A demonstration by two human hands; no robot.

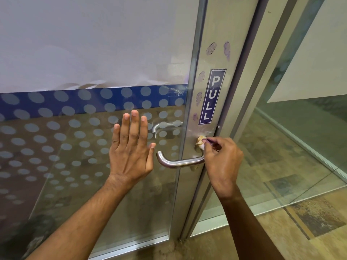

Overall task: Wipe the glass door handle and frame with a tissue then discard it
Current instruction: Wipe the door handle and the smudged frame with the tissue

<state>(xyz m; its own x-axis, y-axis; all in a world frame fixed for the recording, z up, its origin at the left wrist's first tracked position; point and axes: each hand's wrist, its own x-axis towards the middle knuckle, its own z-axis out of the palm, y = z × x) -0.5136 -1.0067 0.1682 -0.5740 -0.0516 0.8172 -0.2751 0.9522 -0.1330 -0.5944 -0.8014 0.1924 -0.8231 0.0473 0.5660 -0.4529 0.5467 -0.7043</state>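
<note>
In the head view the left hand lies flat and open on the glass, fingers spread, holding nothing, just left of the handle. The right hand pinches a small crumpled tissue between thumb and fingertips and presses it against the metal frame, above the handle's root and just below the PULL sign. Purple fingerprint smudges dot the frame higher up. The tissue looks light, soft and apt to tear or shed, so a bunched pinch with gentle pressure probably suits it. The smooth steel handle likely wipes easily if the tissue wraps round it. Above, the frame runs clear for upward strokes; to the right the door edge and jamb sit close, leaving little sideways room.
</note>
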